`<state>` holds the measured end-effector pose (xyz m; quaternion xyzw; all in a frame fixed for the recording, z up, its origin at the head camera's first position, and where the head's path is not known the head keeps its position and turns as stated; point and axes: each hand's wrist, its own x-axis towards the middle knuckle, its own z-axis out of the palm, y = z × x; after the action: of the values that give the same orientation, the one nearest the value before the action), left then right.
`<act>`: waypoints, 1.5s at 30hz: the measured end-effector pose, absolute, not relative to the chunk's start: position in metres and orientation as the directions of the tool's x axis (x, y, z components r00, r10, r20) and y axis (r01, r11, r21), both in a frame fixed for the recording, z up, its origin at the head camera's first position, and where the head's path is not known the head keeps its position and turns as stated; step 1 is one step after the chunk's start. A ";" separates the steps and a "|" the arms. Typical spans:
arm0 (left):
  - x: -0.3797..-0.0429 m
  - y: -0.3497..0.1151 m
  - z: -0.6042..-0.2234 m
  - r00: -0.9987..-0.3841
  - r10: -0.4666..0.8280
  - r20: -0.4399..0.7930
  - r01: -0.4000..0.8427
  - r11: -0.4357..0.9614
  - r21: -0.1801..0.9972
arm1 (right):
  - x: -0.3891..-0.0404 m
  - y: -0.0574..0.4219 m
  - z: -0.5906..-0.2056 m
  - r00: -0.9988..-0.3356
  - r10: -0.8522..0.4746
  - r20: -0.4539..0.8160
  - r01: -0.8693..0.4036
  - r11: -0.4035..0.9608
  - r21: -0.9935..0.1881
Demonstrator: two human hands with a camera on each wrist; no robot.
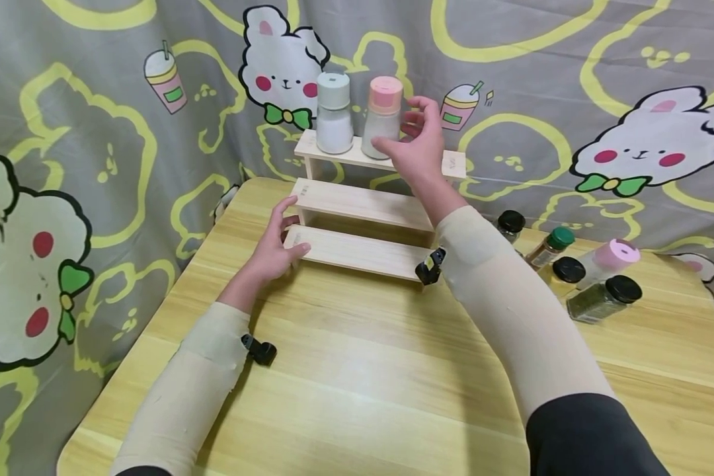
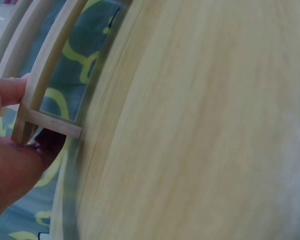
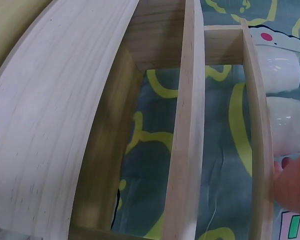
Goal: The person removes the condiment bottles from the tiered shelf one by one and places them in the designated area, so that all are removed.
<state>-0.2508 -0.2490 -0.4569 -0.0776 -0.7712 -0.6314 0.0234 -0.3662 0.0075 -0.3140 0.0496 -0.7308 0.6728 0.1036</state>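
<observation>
A pale wooden three-step rack (image 1: 363, 251) stands at the table's back. At its left end my left hand (image 1: 276, 241) grips the lowest step; the left wrist view shows thumb and fingers around that end. On the top step, my right hand (image 1: 419, 142) has its thumb across the front of a pink-lidded seasoning jar (image 1: 385, 89) and its curved fingers at the jar's right side. Beside it sits a mint-lidded jar (image 1: 334, 122) of white contents. Both jars stand upright. The right wrist view shows only part of the hand, so its contact is partly hidden.
Several seasoning bottles stand on the table (image 1: 333, 370) at the right: black-lidded ones, including a jar of green flakes (image 1: 597, 301), a green-capped bottle (image 1: 550, 248) and a pink-lidded jar (image 1: 609, 261). A patterned curtain (image 1: 529, 59) hangs behind and to the left.
</observation>
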 end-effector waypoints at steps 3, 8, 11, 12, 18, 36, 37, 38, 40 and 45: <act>-0.251 -0.249 -0.457 -0.986 0.093 0.137 0.152 0.189 0.970 | -0.368 0.004 -0.315 -0.974 0.064 0.217 -0.210 0.104 -0.972; -0.250 -0.248 -0.456 -0.986 0.098 0.135 0.152 0.188 0.970 | -0.371 0.000 -0.315 -0.975 0.069 0.210 -0.197 0.155 -0.968; -0.251 -0.248 -0.456 -0.988 0.094 0.126 0.142 0.191 0.971 | -0.373 -0.002 -0.315 -0.976 0.069 0.208 -0.193 0.180 -0.965; -0.251 -0.248 -0.455 -0.988 0.095 0.125 0.142 0.191 0.971 | -0.374 -0.002 -0.315 -0.976 0.070 0.207 -0.192 0.187 -0.964; -0.250 -0.249 -0.455 -0.987 0.099 0.127 0.143 0.177 0.974 | -0.375 -0.004 -0.316 -0.974 0.076 0.213 -0.193 0.210 -0.958; -0.249 -0.247 -0.455 -0.990 0.080 0.117 0.131 0.188 0.973 | -0.372 -0.003 -0.320 -0.962 0.100 0.253 -0.231 0.196 -0.953; -0.249 -0.247 -0.455 -0.990 0.081 0.116 0.129 0.187 0.974 | -0.371 -0.002 -0.321 -0.961 0.101 0.258 -0.235 0.194 -0.952; -0.249 -0.247 -0.454 -0.990 0.081 0.114 0.128 0.186 0.974 | -0.371 -0.001 -0.321 -0.960 0.102 0.260 -0.238 0.187 -0.953; -0.248 -0.246 -0.454 -0.990 0.080 0.112 0.125 0.185 0.975 | -0.370 0.000 -0.322 -0.960 0.099 0.263 -0.244 0.174 -0.954; -0.249 -0.246 -0.453 -0.991 0.080 0.110 0.124 0.187 0.975 | -0.367 0.002 -0.322 -0.957 0.086 0.277 -0.261 0.161 -0.952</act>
<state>-0.2490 -0.2463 -0.4528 -0.0662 -0.7703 -0.6341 0.0170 -0.3667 0.0023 -0.3222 0.0581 -0.7498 0.6452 0.1345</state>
